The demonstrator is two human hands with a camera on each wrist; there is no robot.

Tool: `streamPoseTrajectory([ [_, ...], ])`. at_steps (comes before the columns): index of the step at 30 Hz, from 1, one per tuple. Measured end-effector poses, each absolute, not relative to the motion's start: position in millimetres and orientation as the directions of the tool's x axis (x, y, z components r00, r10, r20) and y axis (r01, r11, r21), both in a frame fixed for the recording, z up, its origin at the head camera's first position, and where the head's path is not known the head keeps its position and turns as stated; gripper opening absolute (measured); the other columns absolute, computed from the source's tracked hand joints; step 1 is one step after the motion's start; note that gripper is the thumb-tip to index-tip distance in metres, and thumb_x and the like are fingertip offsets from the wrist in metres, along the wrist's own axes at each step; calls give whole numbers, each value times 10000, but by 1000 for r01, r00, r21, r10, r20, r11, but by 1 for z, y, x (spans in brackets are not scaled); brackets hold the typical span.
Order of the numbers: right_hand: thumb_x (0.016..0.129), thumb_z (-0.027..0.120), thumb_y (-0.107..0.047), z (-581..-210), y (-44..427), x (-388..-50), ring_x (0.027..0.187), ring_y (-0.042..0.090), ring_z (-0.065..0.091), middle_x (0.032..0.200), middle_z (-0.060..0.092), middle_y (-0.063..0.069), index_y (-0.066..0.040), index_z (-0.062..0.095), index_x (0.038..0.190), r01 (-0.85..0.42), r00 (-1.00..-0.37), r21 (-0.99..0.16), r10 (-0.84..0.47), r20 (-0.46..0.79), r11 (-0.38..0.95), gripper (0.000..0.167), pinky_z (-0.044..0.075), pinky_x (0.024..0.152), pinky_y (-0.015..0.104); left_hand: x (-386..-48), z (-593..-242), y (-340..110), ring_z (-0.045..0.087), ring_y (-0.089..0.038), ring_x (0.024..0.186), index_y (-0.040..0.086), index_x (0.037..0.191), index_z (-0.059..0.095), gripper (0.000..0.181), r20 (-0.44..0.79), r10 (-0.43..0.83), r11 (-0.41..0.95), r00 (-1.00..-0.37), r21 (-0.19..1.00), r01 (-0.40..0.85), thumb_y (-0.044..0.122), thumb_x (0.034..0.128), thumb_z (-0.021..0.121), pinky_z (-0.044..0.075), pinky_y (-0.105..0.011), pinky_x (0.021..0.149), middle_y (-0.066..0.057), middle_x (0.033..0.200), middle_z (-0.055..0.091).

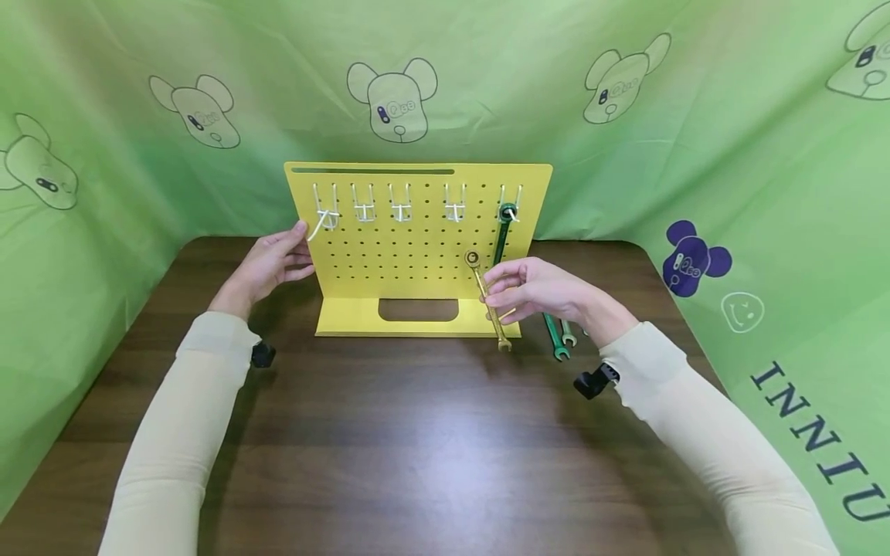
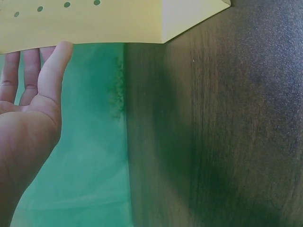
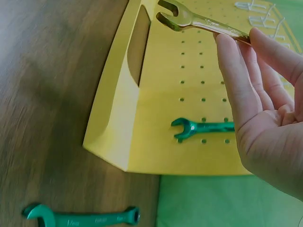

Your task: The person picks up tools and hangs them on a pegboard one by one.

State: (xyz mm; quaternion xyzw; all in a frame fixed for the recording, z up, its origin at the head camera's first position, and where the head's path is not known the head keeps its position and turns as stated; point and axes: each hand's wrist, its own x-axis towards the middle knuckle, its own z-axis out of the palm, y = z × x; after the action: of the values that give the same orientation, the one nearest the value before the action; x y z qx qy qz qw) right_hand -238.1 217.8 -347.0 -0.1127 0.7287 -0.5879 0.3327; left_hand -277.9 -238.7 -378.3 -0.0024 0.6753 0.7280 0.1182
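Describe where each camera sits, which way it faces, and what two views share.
Head: on the person's head, facing forward and down at the yellow perforated pegboard; the left grip, right grip and cream fabric sleeves show.
Left wrist: worn there, facing the pegboard's edge and the brown wood-grain tabletop; the left grip shows.
Right wrist: worn there, facing the long gold metal wrench and pegboard; the right grip shows.
Shared: head and right wrist both show the wrench in the right grip.

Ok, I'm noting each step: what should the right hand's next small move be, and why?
Probably raise the gold combination wrench toward the white hook just left of the hung green combination wrench: the right hand pinches the gold one lower down, ring end up, and nothing hangs on that hook.
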Motion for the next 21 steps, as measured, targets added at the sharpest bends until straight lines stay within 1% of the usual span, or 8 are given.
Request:
streamPoseTrajectory([
  [3, 923, 734, -11, -344, 214, -237, 883, 206, 699, 1032, 704, 99, 7, 569, 1243, 220, -766, -935, -544, -341, 277, 361, 607, 891, 535, -280, -379, -235, 653, -213, 981, 88, 1063, 728, 437, -163, 178, -59, -970, 983, -176, 502, 951, 646, 570, -388, 976, -85, 1022, 652],
  [6, 917, 740, -9, -342, 207, -236, 880, 214, 698, 1055, 700, 123, -16, 595, 1204, 200, -782, -945, -540, -313, 258, 322, 606, 890, 541, -279, -379, -235, 649, -209, 985, 94, 1066, 726, 438, -161, 179, -54, -971, 983, -174, 508, 948, 646, 559, -395, 992, -83, 1029, 643],
  [9, 910, 752, -17, -341, 199, -234, 878, 232, 697, 1096, 696, 158, -17, 608, 1185, 182, -790, -957, -545, -280, 227, 311, 596, 898, 564, -277, -379, -238, 647, -206, 979, 101, 1050, 726, 421, -162, 168, -55, -972, 983, -173, 502, 952, 646, 563, -390, 984, -81, 1026, 637],
  [15, 910, 760, -32, -340, 190, -234, 909, 250, 697, 1119, 697, 145, -53, 631, 1155, 190, -804, -961, -530, -270, 202, 278, 618, 824, 574, -275, -380, -242, 648, -205, 986, 119, 1042, 735, 406, -178, 175, -45, -968, 981, -188, 502, 960, 633, 560, -394, 993, -73, 1024, 647],
  [18, 910, 754, -27, -336, 188, -235, 927, 263, 702, 1125, 696, 155, -41, 629, 1175, 168, -819, -966, -518, -248, 197, 293, 619, 805, 585, -276, -380, -241, 648, -209, 994, 121, 1054, 736, 412, -172, 177, -44, -969, 982, -182, 508, 957, 634, 547, -408, 1009, -75, 1033, 647],
  [21, 909, 759, -34, -331, 186, -236, 944, 278, 707, 1127, 698, 162, 11, 609, 1220, 129, -826, -972, -521, -214, 195, 348, 617, 807, 586, -278, -380, -240, 650, -206, 985, 123, 1050, 736, 408, -164, 171, -46, -972, 984, -174, 507, 958, 631, 548, -409, 1005, -74, 1029, 645],
])
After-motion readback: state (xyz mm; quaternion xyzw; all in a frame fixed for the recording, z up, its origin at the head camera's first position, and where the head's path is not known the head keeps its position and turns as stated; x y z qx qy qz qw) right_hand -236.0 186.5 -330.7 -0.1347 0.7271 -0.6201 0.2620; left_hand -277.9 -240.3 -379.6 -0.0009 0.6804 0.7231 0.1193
